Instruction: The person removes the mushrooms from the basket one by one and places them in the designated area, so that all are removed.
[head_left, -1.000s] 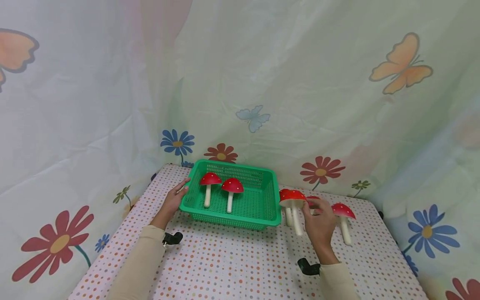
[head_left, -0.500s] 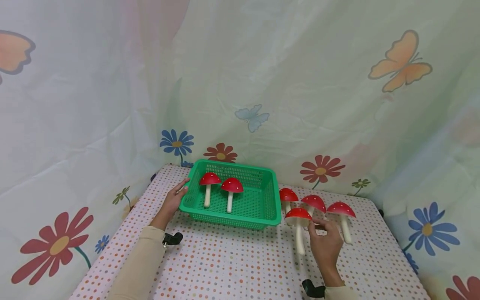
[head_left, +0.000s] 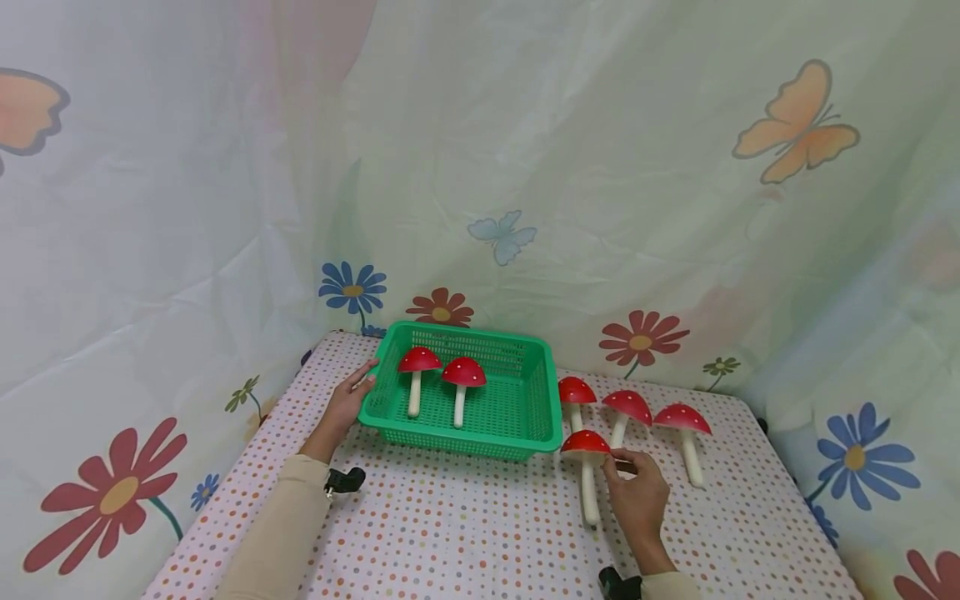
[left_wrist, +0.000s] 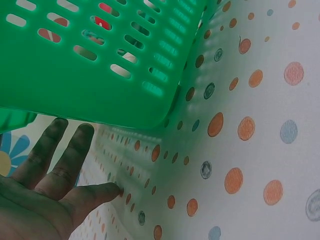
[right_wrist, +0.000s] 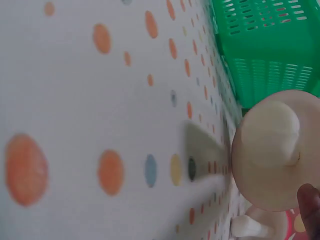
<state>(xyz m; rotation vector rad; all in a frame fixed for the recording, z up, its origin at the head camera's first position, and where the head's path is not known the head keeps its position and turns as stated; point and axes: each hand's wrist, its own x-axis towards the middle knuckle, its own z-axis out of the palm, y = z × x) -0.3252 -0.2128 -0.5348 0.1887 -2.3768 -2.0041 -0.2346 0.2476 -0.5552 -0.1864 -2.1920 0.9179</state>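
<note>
My left hand [head_left: 345, 408] is at the left end of a green plastic basket [head_left: 455, 439], its fingers extended; in the left wrist view the fingertips [left_wrist: 85, 131] reach the basket's edge. Two red-capped toy mushrooms with white dots, one of them this toy mushroom [head_left: 464, 373], lie inside, stems toward me. To the right of the basket, my right hand [head_left: 640, 498] pinches the cap edge of another toy mushroom [head_left: 585, 442], stem pointing down toward me. The right wrist view shows that cap's pale underside [right_wrist: 270, 175] and one finger on its rim.
Behind the held one, three more toy mushrooms lie in a row: a left mushroom [head_left: 577, 390], a middle mushroom [head_left: 628, 405] and a right mushroom [head_left: 682, 418]. Everything rests on a dotted tablecloth [head_left: 450, 533]. A printed curtain [head_left: 600, 167] surrounds the table at the back and sides.
My right hand has brought its mushroom toward me, in front of the row, then slightly left. The mushrooms behind it now show more fully. The left hand and basket stay put.
</note>
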